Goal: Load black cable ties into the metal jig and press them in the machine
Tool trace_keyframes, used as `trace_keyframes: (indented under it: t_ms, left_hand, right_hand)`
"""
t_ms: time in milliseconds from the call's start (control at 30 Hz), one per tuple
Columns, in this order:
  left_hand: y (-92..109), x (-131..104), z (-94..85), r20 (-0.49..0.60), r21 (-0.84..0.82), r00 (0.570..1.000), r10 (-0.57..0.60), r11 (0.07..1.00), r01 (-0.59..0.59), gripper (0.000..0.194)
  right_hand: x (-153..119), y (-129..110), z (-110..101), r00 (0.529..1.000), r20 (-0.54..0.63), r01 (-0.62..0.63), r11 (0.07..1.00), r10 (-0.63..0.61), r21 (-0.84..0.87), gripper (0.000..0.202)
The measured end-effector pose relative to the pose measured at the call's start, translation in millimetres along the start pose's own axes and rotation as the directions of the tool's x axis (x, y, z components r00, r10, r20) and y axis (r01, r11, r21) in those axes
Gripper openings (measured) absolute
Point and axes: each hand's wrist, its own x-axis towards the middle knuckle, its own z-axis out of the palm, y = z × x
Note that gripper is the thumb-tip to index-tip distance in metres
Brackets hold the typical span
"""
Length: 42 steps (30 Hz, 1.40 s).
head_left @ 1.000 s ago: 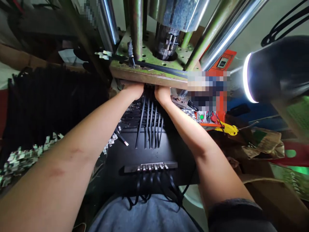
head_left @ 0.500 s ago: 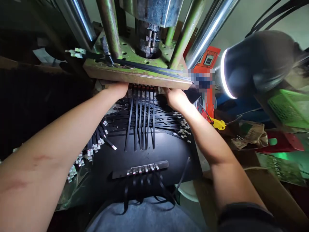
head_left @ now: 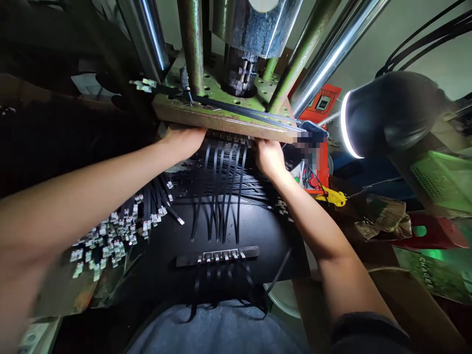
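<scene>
My left hand [head_left: 188, 138] and my right hand [head_left: 271, 153] reach under the front edge of the press plate [head_left: 221, 123]. Between them, at the plate's lower edge, shows a metal bar with a row of connectors [head_left: 229, 137]. Several flat black cables [head_left: 223, 191] hang from it toward me. Each hand is closed at one end of this bar, though the plate hides the fingertips. A second metal bar [head_left: 217, 256] holding several cable ends lies on the black work surface [head_left: 165, 260] nearer my body.
Many black cables with silvery connectors [head_left: 110, 241] are heaped at the left, and more [head_left: 282, 206] lie behind my right forearm. Steel columns [head_left: 191, 49] rise above the plate. A lit lamp [head_left: 391, 115] stands right, beside a red control box [head_left: 320, 167] and yellow-handled tool [head_left: 334, 197].
The view has shifted, so the press appears further right and slightly lower. The connector row between my hands shows more clearly beneath the plate. The nearer bar stays on the work surface.
</scene>
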Motion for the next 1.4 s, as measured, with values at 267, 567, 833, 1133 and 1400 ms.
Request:
trace_keyframes:
  t_ms: [267, 567, 833, 1133, 1400]
  left_hand:
    - [72, -122, 13.9, 0.277, 0.074, 0.876, 0.395, 0.9, -0.429, 0.018]
    - [128, -121, 18.5, 0.476, -0.632, 0.86, 0.185, 0.752, 0.187, 0.062]
    - [123, -135, -6.2, 0.604, -0.775, 0.724, 0.333, 0.458, 0.436, 0.035]
    - [50, -134, -16.4, 0.19, -0.03, 0.967, 0.172, 0.985, -0.17, 0.039]
    - [69, -211, 0.4, 0.469, -0.037, 0.829, 0.306, 0.944, -0.328, 0.007]
  right_hand:
    - [-183, -44, -39, 0.934, 0.357, -0.078, 0.985, 0.017, 0.157, 0.056]
    - [-170, -34, -37, 0.982, 0.176, -0.004, 0.915, -0.073, 0.403, 0.048]
    - [-124, -55, -26, 0.994, 0.108, -0.061, 0.939, 0.025, 0.34, 0.041]
    - [-149, -37, -40, 0.987, 0.131, 0.059, 0.972, -0.091, 0.229, 0.038]
    - [-208, -73, -17, 0.954, 0.14, 0.246, 0.958, -0.267, 0.15, 0.019]
